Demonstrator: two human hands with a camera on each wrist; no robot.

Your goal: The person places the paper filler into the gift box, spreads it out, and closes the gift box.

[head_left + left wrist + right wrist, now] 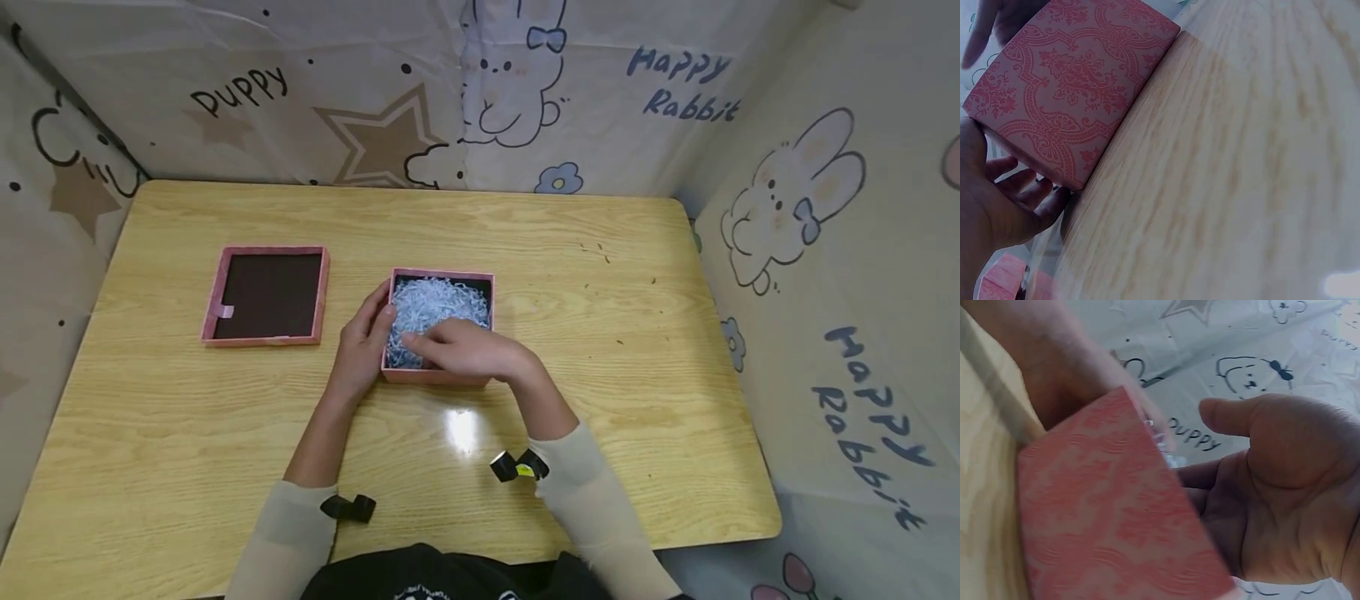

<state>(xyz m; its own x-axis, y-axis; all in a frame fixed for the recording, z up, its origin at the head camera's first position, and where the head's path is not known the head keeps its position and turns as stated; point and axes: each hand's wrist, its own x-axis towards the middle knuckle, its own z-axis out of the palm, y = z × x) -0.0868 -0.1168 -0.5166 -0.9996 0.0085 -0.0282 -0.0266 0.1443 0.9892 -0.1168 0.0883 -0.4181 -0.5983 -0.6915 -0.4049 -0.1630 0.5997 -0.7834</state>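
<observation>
A pink patterned box (435, 377) stands on the table, filled with pale blue shredded paper (429, 302); a dark inner wall shows at its back right. My left hand (362, 346) grips the box's left side, its thumb over the rim and its fingers along the outside. In the left wrist view, those bent fingers (1022, 187) lie against the box wall. Over the front of the box, my right hand (474, 348) reaches down into the paper. The right wrist view shows its palm (1297, 481) and outstretched thumb, while the fingertips are hidden behind the box wall.
Left of the box lies a pink-rimmed lid (273, 296), dark side up, with a small pale tab on its left edge. Small dark bits (600, 248) dot the right part of the wooden table (600, 375). Printed cloth (375, 75) hangs around the back and sides.
</observation>
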